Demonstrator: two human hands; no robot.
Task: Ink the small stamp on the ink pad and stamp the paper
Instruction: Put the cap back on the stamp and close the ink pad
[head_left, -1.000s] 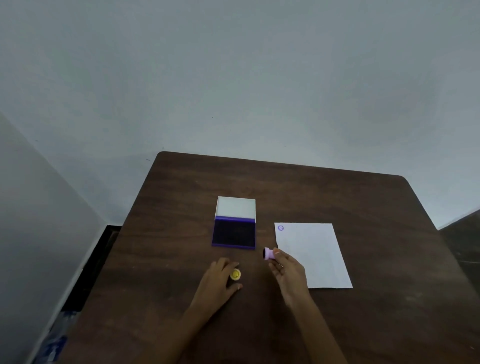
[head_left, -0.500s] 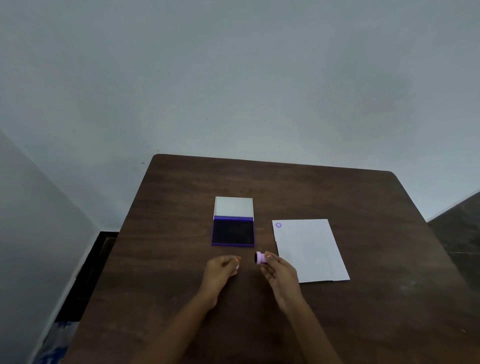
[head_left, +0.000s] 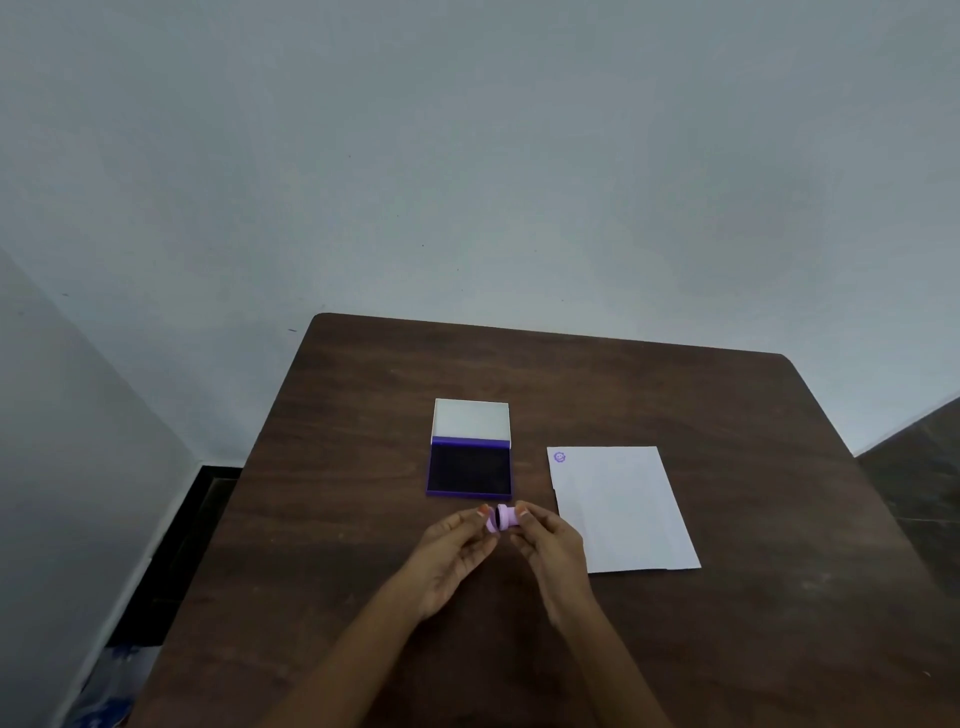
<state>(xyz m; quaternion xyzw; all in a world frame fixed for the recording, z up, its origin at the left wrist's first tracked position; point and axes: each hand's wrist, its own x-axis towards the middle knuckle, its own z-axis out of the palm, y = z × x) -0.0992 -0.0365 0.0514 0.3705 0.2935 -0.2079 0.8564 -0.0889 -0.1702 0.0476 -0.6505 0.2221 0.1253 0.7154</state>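
Note:
The small lilac stamp (head_left: 506, 517) lies sideways in the air between my two hands, just in front of the ink pad. My right hand (head_left: 553, 551) pinches its body. The fingertips of my left hand (head_left: 452, 556) pinch the disc-shaped piece at its left end, with a thin dark gap between disc and body. The purple ink pad (head_left: 470, 470) lies open, showing its dark ink surface, with its white lid (head_left: 471, 420) folded back. To the right lies the white paper (head_left: 623, 514), which carries one purple stamped mark (head_left: 559, 457) in its far left corner.
Everything rests on a dark brown wooden table (head_left: 727, 415) set against a pale wall. The table's left edge drops to a dark floor gap (head_left: 171, 545). A small yellow object seen earlier near my left hand is not visible now.
My left hand left the yellow object and came over to the stamp. My right hand moved the stamp left, away from the paper, so that both hands now meet on it.

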